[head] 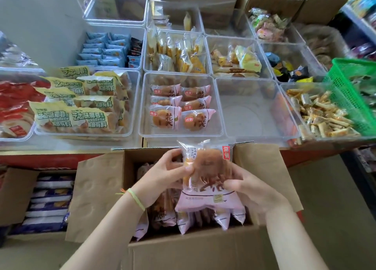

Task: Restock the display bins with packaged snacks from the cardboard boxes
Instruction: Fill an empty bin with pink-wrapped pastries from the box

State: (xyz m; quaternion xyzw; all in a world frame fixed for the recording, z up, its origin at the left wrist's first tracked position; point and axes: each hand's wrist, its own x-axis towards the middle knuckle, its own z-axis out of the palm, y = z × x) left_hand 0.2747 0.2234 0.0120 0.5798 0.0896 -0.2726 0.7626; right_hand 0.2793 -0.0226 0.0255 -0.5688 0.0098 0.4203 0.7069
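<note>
While left hand (162, 174) and right hand (252, 190) gripped pink bun packets (209, 180), perhaps several, above cardboard box (183, 249), transfer step underway; next: carry forward into half-filled bin (213, 107).

Bright, even light fills the scene with only soft shadows. Glare whitens the clear plastic bins (257, 107) at mid-frame. Wide-angle distortion bends lines toward the edges. The hands (162, 174) and the pink snack packet (207, 174) look slightly motion-blurred; the right edge smears.
</note>
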